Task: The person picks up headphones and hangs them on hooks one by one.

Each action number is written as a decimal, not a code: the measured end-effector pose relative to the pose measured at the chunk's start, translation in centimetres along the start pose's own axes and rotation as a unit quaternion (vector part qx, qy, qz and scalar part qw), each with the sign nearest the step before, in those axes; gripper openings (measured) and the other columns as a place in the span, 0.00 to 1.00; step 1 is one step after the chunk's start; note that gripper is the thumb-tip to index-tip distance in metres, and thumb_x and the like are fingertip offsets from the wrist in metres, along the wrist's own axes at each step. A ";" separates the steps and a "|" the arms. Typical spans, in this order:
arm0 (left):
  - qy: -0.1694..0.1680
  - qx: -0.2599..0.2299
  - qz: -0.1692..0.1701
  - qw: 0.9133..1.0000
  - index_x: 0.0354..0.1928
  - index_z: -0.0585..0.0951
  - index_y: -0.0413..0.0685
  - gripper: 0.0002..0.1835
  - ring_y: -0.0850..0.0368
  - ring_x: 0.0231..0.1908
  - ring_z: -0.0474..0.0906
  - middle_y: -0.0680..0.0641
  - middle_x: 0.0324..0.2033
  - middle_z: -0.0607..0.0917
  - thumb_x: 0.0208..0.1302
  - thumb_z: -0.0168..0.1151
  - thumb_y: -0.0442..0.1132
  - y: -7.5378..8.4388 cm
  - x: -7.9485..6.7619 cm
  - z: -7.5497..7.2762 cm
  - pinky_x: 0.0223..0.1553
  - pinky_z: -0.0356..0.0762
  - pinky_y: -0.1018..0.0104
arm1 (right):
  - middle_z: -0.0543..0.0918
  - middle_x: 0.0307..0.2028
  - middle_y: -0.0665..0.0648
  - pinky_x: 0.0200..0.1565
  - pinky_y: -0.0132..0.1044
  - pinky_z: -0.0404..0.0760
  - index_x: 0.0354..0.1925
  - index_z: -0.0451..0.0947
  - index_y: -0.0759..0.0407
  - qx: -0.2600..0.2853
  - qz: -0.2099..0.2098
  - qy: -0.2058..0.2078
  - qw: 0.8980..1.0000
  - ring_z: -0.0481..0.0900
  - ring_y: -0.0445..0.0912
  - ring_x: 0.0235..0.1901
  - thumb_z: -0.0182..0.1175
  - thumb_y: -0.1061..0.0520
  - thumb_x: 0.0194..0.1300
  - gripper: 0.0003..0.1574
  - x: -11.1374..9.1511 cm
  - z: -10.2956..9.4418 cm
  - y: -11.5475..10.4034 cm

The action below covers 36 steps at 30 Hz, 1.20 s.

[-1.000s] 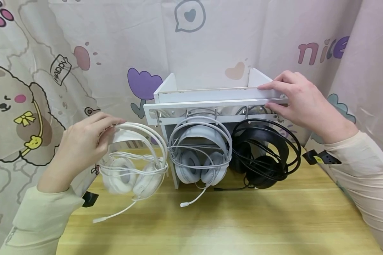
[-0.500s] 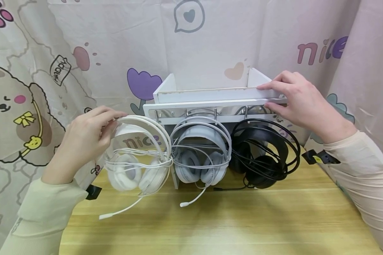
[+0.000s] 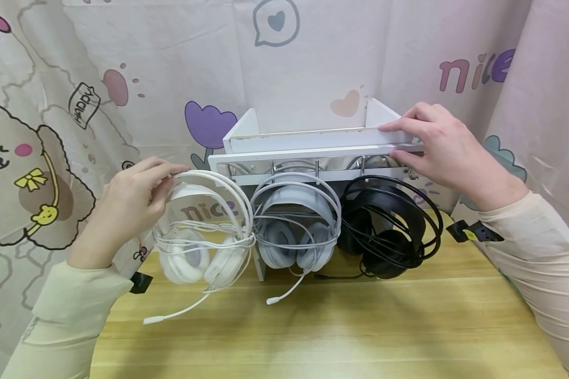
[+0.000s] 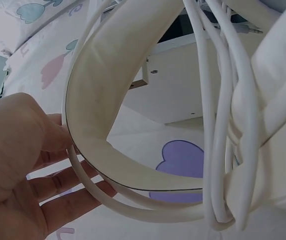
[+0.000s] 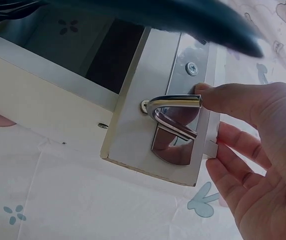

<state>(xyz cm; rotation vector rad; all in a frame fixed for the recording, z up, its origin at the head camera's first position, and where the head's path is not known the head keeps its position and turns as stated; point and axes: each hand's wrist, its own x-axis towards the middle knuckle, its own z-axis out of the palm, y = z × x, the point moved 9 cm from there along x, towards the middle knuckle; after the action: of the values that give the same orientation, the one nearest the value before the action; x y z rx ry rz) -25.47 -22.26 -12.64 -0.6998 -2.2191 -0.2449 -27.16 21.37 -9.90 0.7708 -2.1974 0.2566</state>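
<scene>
My left hand [image 3: 130, 205] pinches the headband of a white headset [image 3: 185, 258] and holds it up at the left end of a white rack [image 3: 308, 141]. In the left wrist view, the thumb lies inside the headband arch and the fingers outside; the coiled cable [image 4: 222, 125] wraps the headset. My right hand [image 3: 448, 147] grips the rack's right end, thumb by the metal hook strip [image 5: 182, 85], fingers behind the board. A grey headset [image 3: 296, 231] and a black headset [image 3: 391, 231] hang from the rack's hooks, cables coiled round them.
A metal hook [image 3: 229, 171] at the rack's left end sits just above and right of the white headset. The rack stands on a wooden table [image 3: 322, 337]. A printed curtain [image 3: 308, 68] closes in the back and sides.
My left hand has lifted the white headset slightly and brought it right, nearer the rack, then stayed nearly still. My right hand keeps its grip on the rack. The head view shifts a little.
</scene>
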 end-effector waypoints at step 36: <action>0.003 -0.056 0.017 0.998 0.63 0.85 0.42 0.22 0.48 0.40 0.85 0.41 0.47 0.88 0.72 0.59 0.21 -1.2 -1.5 3.1 0.42 0.72 0.72 | 0.82 0.48 0.66 0.43 0.50 0.70 0.61 0.86 0.59 -0.006 0.007 -0.006 1.000 0.75 0.59 0.45 0.77 0.68 0.59 0.31 0.0 0.0 -0.1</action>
<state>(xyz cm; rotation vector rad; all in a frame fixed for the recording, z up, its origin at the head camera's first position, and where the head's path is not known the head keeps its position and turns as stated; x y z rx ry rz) -27.33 -22.67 -15.79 -0.7950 -2.1983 -0.3563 -27.11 21.28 -9.92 0.7516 -2.2147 0.2466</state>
